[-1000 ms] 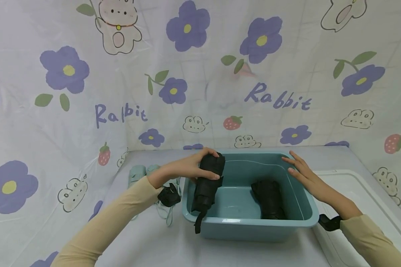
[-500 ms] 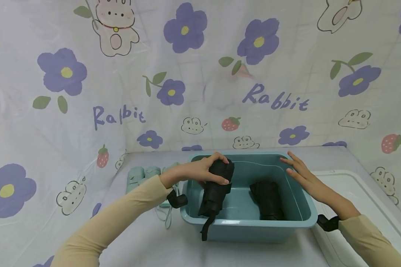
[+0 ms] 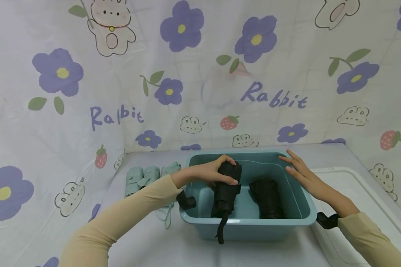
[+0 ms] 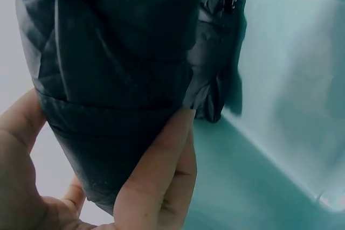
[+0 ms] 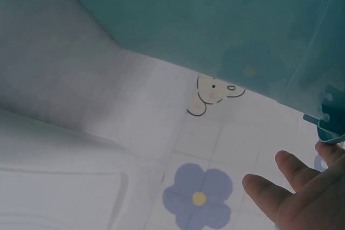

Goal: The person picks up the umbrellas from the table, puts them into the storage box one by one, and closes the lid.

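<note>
My left hand [image 3: 217, 172] grips a black folded umbrella [image 3: 226, 193] by its upper end, over the left half of the blue-green plastic bin [image 3: 244, 233]. The umbrella tilts, and its strap hangs over the bin's front rim. In the left wrist view, thumb and fingers wrap the narrower end of the umbrella [image 4: 118, 79]. A second black folded umbrella [image 3: 268, 200] lies inside the bin on the right. At the bin's right rim, my right hand [image 3: 304, 176] has its fingers spread and straight; in the right wrist view the fingertips are right by the rim.
Several mint-green folded umbrellas [image 3: 134, 178] with thin straps lie on the table left of the bin, partly behind the left forearm. A white lid [image 3: 354, 196] lies flat at the right, under the right forearm. A patterned curtain [image 3: 200, 74] stands behind.
My left hand has carried the black umbrella rightward from the bin's left edge further over its inside, turning it more upright. My right hand stays at the right rim.
</note>
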`<action>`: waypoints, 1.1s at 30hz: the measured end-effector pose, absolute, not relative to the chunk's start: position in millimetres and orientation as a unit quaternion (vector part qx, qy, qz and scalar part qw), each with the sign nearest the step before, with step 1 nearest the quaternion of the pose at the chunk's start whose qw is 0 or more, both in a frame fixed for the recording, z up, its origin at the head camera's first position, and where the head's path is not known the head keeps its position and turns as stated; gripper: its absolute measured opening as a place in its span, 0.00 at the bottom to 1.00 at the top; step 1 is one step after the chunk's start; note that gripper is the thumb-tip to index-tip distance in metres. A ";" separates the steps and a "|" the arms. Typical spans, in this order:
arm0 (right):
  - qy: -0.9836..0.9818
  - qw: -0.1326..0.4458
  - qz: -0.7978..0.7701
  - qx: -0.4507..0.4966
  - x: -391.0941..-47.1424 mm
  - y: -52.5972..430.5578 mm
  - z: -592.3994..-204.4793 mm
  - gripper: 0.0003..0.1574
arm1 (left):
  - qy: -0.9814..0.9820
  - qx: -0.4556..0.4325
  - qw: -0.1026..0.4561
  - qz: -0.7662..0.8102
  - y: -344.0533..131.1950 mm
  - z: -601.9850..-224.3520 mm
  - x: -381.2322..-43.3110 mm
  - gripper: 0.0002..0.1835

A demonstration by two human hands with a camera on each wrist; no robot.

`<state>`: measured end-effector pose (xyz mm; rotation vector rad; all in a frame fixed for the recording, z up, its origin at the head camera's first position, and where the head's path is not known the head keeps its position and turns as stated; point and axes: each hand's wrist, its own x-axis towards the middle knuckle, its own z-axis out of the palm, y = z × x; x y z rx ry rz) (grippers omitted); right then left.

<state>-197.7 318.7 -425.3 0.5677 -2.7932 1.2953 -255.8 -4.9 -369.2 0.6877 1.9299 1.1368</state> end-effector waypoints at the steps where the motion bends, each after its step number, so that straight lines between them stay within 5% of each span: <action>1: -0.892 0.005 0.413 0.184 -197.6 318.6 -424.9 0.29 | 0.758 0.270 0.389 0.449 -3.5 -371.0 -255.8 0.30; 33: -0.891 -0.001 0.415 0.184 -196.8 317.0 -422.9 0.27 | 0.780 0.239 0.374 0.442 37.0 -416.5 -255.5 0.30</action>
